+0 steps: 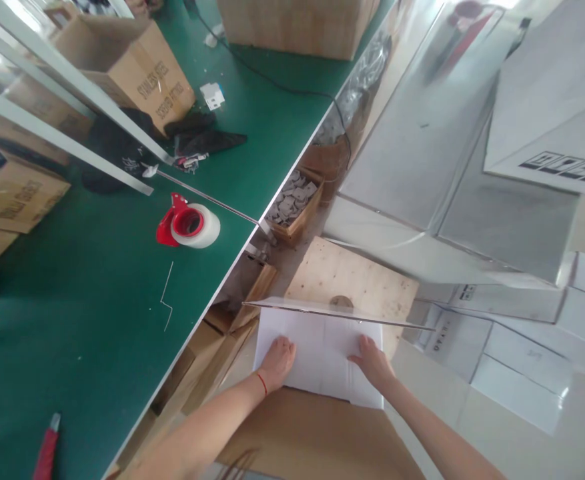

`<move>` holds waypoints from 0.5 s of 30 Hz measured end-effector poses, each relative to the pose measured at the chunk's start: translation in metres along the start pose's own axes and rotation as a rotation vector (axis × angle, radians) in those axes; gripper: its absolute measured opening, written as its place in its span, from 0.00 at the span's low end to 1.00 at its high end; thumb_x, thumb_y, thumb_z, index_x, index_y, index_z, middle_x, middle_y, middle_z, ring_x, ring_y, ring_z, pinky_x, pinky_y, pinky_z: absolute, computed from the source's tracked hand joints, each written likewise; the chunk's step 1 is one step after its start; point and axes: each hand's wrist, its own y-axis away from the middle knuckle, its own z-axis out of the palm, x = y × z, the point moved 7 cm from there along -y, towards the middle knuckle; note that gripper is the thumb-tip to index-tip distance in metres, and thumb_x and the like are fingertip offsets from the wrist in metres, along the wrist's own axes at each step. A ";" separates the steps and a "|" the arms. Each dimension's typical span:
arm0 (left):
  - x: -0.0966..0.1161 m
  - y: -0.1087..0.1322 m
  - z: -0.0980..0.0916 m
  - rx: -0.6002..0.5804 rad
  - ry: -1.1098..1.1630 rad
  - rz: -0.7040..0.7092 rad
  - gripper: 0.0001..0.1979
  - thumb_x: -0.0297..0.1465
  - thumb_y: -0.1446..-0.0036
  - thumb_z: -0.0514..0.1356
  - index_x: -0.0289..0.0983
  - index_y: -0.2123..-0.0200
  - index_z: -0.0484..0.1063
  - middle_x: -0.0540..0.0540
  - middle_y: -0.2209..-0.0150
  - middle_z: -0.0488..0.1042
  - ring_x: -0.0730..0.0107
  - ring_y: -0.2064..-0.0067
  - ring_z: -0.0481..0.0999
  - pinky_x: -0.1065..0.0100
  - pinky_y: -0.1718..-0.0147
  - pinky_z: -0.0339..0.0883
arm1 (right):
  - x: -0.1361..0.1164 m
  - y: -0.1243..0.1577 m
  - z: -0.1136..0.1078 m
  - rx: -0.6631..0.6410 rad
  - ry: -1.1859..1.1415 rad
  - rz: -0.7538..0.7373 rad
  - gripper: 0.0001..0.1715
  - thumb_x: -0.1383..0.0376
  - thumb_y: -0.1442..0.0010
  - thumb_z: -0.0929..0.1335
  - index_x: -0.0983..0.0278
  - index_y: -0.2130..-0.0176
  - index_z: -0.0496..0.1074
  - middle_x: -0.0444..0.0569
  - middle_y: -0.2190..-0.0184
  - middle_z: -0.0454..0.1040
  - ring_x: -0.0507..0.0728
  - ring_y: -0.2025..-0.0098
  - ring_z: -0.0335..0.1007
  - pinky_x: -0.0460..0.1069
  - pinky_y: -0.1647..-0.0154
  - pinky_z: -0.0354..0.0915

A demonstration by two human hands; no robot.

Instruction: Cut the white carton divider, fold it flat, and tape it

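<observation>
In the lower middle of the head view stands an open carton, with a white flap or panel (322,360) between my hands and a brown cardboard flap (322,427) nearer to me. My left hand (277,363), with a red string on the wrist, presses on the white panel's left side, its fingers curled together. On the right side of the same panel lies my right hand (372,363), thumb apart from the fingers. Beyond both hands another flap (332,313) stands up, seen nearly edge-on. The carton's inside is hidden.
The green workbench (107,300) at left bears a red tape dispenser (189,223), a red-handled knife (47,450) and brown cartons (127,67). A plywood board (352,273) lies beyond the carton. White cartons (517,373) and a wrapped stack (412,153) stand at right.
</observation>
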 end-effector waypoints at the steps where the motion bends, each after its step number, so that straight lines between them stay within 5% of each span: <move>1: 0.002 0.000 -0.003 0.001 0.002 0.014 0.12 0.26 0.44 0.61 0.28 0.56 0.69 0.32 0.56 0.71 0.47 0.52 0.69 0.53 0.52 0.65 | 0.000 0.000 -0.001 0.005 -0.007 0.000 0.25 0.64 0.36 0.68 0.71 0.44 0.60 0.64 0.44 0.68 0.66 0.45 0.71 0.53 0.50 0.64; 6: 0.039 -0.013 -0.007 -0.036 0.007 0.184 0.25 0.42 0.47 0.69 0.34 0.52 0.68 0.38 0.53 0.72 0.53 0.51 0.70 0.57 0.51 0.64 | 0.001 0.001 -0.004 0.028 -0.056 0.005 0.24 0.65 0.38 0.70 0.70 0.46 0.62 0.64 0.46 0.69 0.67 0.48 0.73 0.53 0.52 0.65; 10: 0.078 -0.031 -0.001 -0.058 -0.014 0.212 0.23 0.36 0.45 0.69 0.35 0.50 0.68 0.38 0.53 0.72 0.52 0.49 0.69 0.58 0.52 0.64 | 0.003 0.001 -0.004 0.044 -0.110 0.000 0.23 0.64 0.39 0.71 0.70 0.49 0.64 0.61 0.48 0.71 0.66 0.51 0.73 0.53 0.55 0.65; 13: 0.088 -0.037 0.002 -0.071 -0.031 0.133 0.11 0.27 0.36 0.57 0.35 0.51 0.70 0.37 0.54 0.71 0.53 0.50 0.69 0.58 0.54 0.64 | 0.004 -0.001 -0.005 0.052 -0.158 -0.018 0.22 0.65 0.40 0.71 0.70 0.49 0.64 0.61 0.48 0.71 0.64 0.51 0.73 0.52 0.55 0.65; 15: 0.089 -0.037 0.002 -0.084 -0.045 0.084 0.13 0.23 0.34 0.51 0.35 0.50 0.70 0.36 0.54 0.71 0.53 0.50 0.69 0.57 0.55 0.65 | 0.009 0.001 -0.007 0.046 -0.204 -0.046 0.18 0.66 0.41 0.72 0.68 0.52 0.66 0.58 0.50 0.72 0.61 0.53 0.73 0.50 0.55 0.65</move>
